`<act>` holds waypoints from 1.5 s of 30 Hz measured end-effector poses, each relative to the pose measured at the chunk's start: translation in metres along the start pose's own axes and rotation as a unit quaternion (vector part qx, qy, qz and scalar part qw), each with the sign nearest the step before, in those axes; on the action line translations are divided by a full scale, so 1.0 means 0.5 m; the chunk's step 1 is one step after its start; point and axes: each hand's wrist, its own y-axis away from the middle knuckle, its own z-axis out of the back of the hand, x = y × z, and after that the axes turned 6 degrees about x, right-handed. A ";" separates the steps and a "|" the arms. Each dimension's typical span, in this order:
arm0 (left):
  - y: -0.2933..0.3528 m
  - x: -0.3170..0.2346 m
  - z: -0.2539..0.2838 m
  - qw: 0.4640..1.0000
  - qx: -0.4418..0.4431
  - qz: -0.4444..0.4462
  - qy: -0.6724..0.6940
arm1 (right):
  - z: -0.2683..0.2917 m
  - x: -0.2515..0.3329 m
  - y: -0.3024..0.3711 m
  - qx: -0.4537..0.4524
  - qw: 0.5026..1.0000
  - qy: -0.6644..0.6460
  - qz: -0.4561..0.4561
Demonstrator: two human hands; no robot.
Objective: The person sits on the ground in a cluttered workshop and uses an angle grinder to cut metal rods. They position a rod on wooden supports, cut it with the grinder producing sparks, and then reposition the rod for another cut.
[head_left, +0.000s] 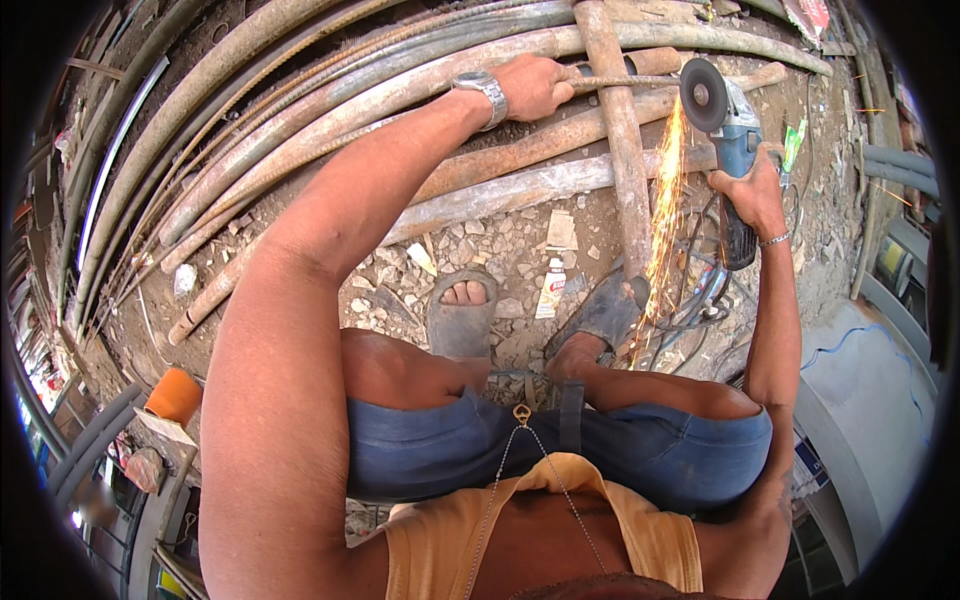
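Observation:
My right hand (752, 198) is wrapped around the body of a blue and black angle grinder (738, 145). Its dark disc (690, 88) meets the right end of a thin steel rod (625, 81), and bright sparks (668, 195) stream down toward my right foot. Closed around that rod further left is my left hand (532, 88), with a metal watch on the wrist. Beneath the rod, a rusty pipe (622, 170) lies crosswise over other long pipes.
Long rusty pipes (350, 105) and bars spread across the ground at the far left. By my sandalled feet lie broken stones, a small white bottle (549, 288) and dark cables (690, 325). An orange cylinder (174, 395) stands at left; a grey panel (870, 390) is at right.

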 end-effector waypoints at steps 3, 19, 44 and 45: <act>-0.002 0.002 -0.002 1.000 0.005 0.010 -0.009 | 0.000 0.001 0.000 0.003 1.000 -0.006 0.008; -0.005 0.004 0.013 0.997 0.049 0.020 0.054 | -0.003 0.005 0.004 0.001 1.000 0.000 0.004; -0.023 0.026 0.010 0.994 0.072 0.013 0.078 | -0.010 -0.003 -0.001 0.004 1.000 -0.020 -0.007; -0.023 0.026 0.008 0.996 0.063 0.009 0.067 | -0.009 -0.002 -0.001 0.008 0.999 -0.031 -0.014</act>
